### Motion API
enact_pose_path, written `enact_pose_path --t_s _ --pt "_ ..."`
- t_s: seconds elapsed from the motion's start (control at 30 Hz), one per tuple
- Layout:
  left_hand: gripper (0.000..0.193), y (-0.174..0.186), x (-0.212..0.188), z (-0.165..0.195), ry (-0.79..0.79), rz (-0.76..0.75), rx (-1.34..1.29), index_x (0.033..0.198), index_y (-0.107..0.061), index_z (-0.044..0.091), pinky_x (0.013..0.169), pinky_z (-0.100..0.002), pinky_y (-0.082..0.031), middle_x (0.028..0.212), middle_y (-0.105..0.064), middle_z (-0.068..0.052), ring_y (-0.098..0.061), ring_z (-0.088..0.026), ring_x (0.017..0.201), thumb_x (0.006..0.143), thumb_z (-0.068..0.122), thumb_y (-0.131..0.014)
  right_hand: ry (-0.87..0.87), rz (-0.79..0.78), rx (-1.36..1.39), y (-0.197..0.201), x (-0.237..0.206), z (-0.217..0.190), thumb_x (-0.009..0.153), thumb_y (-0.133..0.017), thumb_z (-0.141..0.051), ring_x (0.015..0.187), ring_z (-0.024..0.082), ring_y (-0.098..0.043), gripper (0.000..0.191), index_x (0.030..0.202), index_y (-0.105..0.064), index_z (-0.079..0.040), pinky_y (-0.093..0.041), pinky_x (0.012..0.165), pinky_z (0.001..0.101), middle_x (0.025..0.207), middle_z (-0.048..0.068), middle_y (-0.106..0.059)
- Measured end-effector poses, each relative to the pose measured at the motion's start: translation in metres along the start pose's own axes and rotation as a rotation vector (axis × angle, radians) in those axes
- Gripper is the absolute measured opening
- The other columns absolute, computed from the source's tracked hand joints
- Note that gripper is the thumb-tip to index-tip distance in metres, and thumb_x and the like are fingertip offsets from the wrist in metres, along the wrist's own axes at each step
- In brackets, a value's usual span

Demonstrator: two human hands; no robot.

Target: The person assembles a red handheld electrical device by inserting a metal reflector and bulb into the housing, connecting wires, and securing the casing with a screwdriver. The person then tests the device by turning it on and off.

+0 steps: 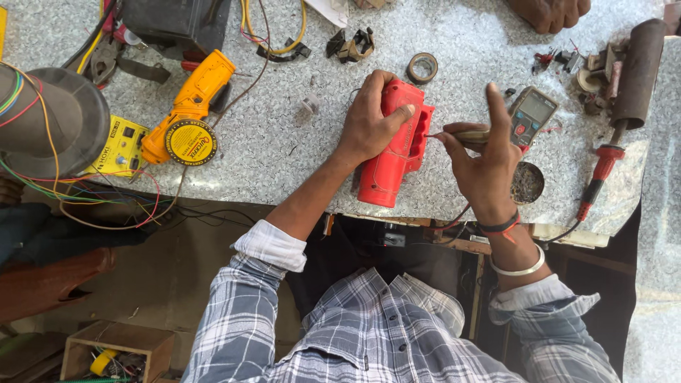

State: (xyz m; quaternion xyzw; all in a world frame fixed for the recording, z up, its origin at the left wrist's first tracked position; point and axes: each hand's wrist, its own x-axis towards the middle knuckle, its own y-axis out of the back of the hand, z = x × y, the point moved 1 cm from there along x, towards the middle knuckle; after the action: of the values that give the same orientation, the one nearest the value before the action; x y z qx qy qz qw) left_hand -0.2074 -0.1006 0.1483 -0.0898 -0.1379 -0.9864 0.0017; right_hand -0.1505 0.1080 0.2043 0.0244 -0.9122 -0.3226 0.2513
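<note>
That was a repair workshop for power tools and electrics, no doubt about it. The speckled bench (284,163) was littered with the trade: a yellow drill body (191,99) lying opened, a red tool housing (394,149), a digital multimeter (532,113), a red-handled soldering iron (599,177) and a roll of tape (422,68). Loose coloured wires (78,202) trailed off the edge beside a yellow tester box (120,145), small broken parts (351,44) sat scattered about, and a wooden box of oddments (117,351) stood on the floor below.

Another person's hand (550,13) cut off above
</note>
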Motion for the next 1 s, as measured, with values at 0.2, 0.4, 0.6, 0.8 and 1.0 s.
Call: enact_pose_path --t_s 0.2,0.4,0.6,0.8,1.0 --pt "0.05 0.001 0.0 0.0 -0.009 0.003 0.02 0.119 -0.054 0.003 0.094 -0.043 -0.052 0.113 -0.062 -0.016 -0.065 -0.029 0.105 0.083 0.029 -0.076 -0.056 -0.087 0.154 0.003 0.006 0.004 0.102 -0.074 0.011 0.101 0.023 -0.079 0.08 0.164 -0.026 -0.006 -0.065 0.094 0.033 0.108 0.016 -0.078" --pt "0.05 0.001 0.001 0.0 0.018 0.005 0.029 0.118 -0.054 0.004 0.092 -0.043 -0.052 0.111 -0.062 -0.015 -0.065 -0.029 0.103 0.081 0.031 -0.076 -0.155 0.149 -0.034 -0.01 0.003 0.017 0.101 -0.085 0.003 0.088 0.018 -0.079 0.065 0.15 -0.044 -0.007 -0.059 0.076 0.0282 0.096 0.012 -0.079" --pt "0.051 0.002 0.002 -0.002 0.008 -0.032 0.025 0.12 -0.053 0.005 0.095 -0.043 -0.052 0.114 -0.063 -0.014 -0.066 -0.029 0.105 0.084 0.033 -0.076 -0.181 0.079 0.205 0.005 -0.002 0.03 0.106 -0.073 0.006 0.092 0.016 -0.077 0.069 0.157 -0.028 -0.004 -0.064 0.075 0.0283 0.101 0.013 -0.074" --pt "0.052 0.004 0.0 0.005 0.018 -0.037 0.069 0.121 -0.053 0.005 0.091 -0.044 -0.054 0.118 -0.063 -0.015 -0.068 -0.03 0.106 0.083 0.035 -0.073 -0.09 -0.198 -0.397 0.019 0.04 0.04 0.095 -0.085 -0.013 0.069 0.033 -0.069 0.077 0.152 -0.033 -0.002 -0.053 0.062 0.0413 0.082 0.015 -0.07" --pt "0.063 0.03 -0.016 0.025 -0.208 0.118 0.368 0.141 -0.047 0.002 0.091 -0.048 -0.054 0.125 -0.063 -0.019 -0.065 -0.038 0.109 0.097 0.042 -0.067 0.026 -0.074 -0.696 0.002 0.037 0.014 0.087 -0.089 -0.021 0.079 0.031 -0.068 0.054 0.132 -0.064 -0.006 -0.051 0.064 0.0412 0.098 0.016 -0.07"
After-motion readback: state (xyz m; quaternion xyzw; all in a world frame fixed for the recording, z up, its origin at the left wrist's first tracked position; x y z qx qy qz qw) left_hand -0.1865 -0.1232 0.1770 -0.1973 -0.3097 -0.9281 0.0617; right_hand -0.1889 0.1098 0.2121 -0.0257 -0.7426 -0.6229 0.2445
